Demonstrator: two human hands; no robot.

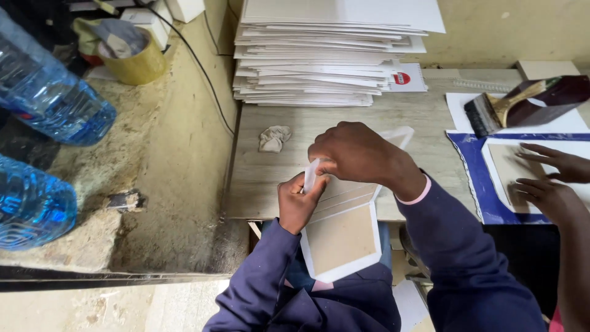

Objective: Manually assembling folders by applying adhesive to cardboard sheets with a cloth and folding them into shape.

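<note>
I hold an opened white board cover (pixel 342 240) with brown inner panels, tilted over the table's front edge and down toward my lap. My left hand (pixel 297 203) grips its upper left edge, thumb against a folded white flap. Above it, my right hand (pixel 356 154) is closed on the same flap at the cover's top edge, pinching the white paper between fingers and thumb. A further white corner of the cover (pixel 399 136) sticks out behind my right hand.
A tall stack of white boards (pixel 326 55) stands at the table's back. A crumpled rag (pixel 274 138) lies on the wooden table (pixel 430 117). At right another person's hands (pixel 550 178) press a board on blue paper, near a brush (pixel 491 110). Blue water bottles (pixel 49 92) and a tape roll (pixel 132 58) sit left.
</note>
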